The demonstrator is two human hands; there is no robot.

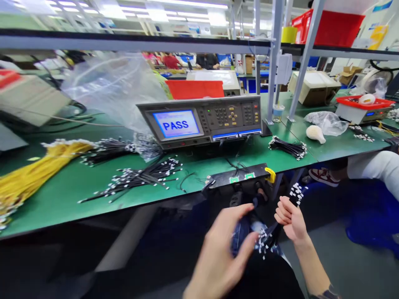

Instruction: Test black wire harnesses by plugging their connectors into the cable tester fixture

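Note:
My right hand (291,218) is closed around a bundle of short black cables (274,232) with white connectors at both ends. One set of white ends sticks up above the fist; the other fans out below, over my lap. To the left of the bundle, my left hand (222,247) is raised with thumb and fingers apart, slightly blurred, and nothing shows in it. Beyond the hands, at the table's front edge, lies a black test fixture (238,176) with two small green boards and a yellow clip. Behind it stands a tester (202,120) whose screen reads PASS.
The green table (62,207) holds a loose pile of black cables (140,176), a bundle of yellow cables (46,166) and a tied black bundle (288,147). A clear plastic bag (109,91) leans left of the tester. Another person's leg (374,168) is at the right.

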